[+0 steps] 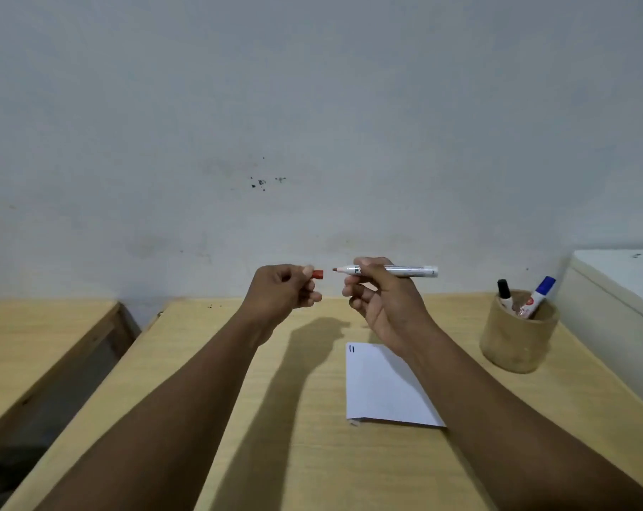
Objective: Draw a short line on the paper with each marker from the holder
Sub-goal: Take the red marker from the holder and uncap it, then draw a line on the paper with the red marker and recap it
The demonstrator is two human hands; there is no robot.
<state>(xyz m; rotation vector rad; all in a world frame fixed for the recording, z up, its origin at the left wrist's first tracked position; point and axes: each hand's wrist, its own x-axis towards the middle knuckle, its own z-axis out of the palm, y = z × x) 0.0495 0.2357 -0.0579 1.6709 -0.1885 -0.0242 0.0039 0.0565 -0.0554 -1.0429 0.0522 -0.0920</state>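
Observation:
My right hand [380, 300] holds an uncapped white marker [412, 271] level above the table, its reddish tip pointing left. My left hand [284, 291] pinches the red cap [317, 274], a small gap away from the tip. Below my right forearm lies the white paper [379, 389] with two short dark lines [351, 349] at its top left corner. A brown round holder [515, 341] stands at the right with a black-capped marker [503, 289] and a blue-capped marker [541, 293] in it.
The wooden table [294, 418] meets a pale wall at the back. A second wooden surface [35, 333] lies to the left across a gap. A white box [615, 289] stands right of the holder.

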